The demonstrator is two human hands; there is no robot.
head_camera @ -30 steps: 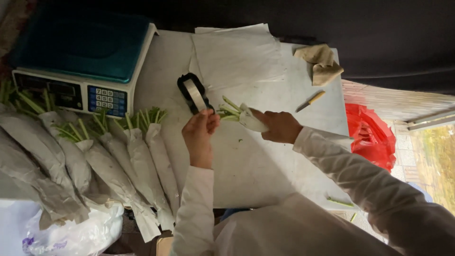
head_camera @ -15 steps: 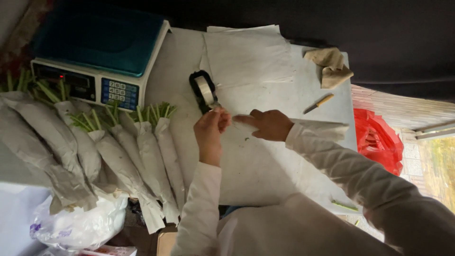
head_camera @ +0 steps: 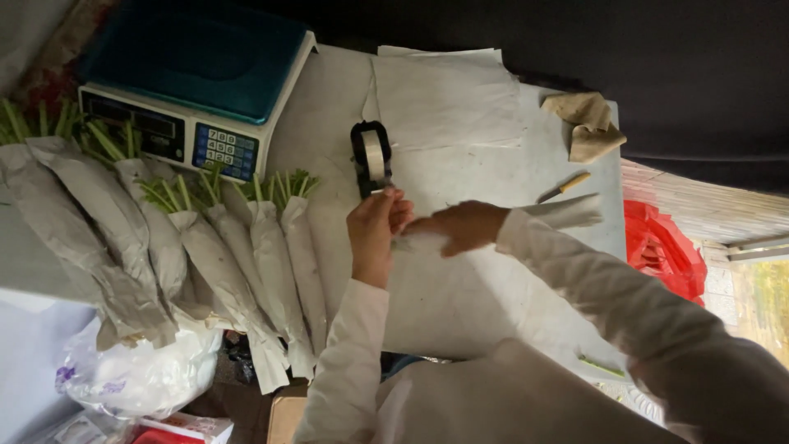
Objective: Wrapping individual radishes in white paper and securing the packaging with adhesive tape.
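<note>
Taping step, by judgement: left hand (head_camera: pixel 376 234) pinches tape at the dispenser (head_camera: pixel 371 156); right hand (head_camera: pixel 460 226) grips the paper-wrapped bundle (head_camera: pixel 567 212); next move calls for a taut pull.

Right hand (head_camera: pixel 462 226) motion-blurred; the paper-wrapped bundle (head_camera: pixel 567 212) it grips is mostly hidden behind hand and sleeve. Far-left wrapped stalks (head_camera: pixel 49 205) and red bag (head_camera: pixel 662 247) partly hidden.

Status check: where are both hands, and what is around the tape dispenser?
Left hand at tape dispenser. Right hand pressing paper-wrapped bundle; grip unclear. Finished bundles left, scale behind.
</note>
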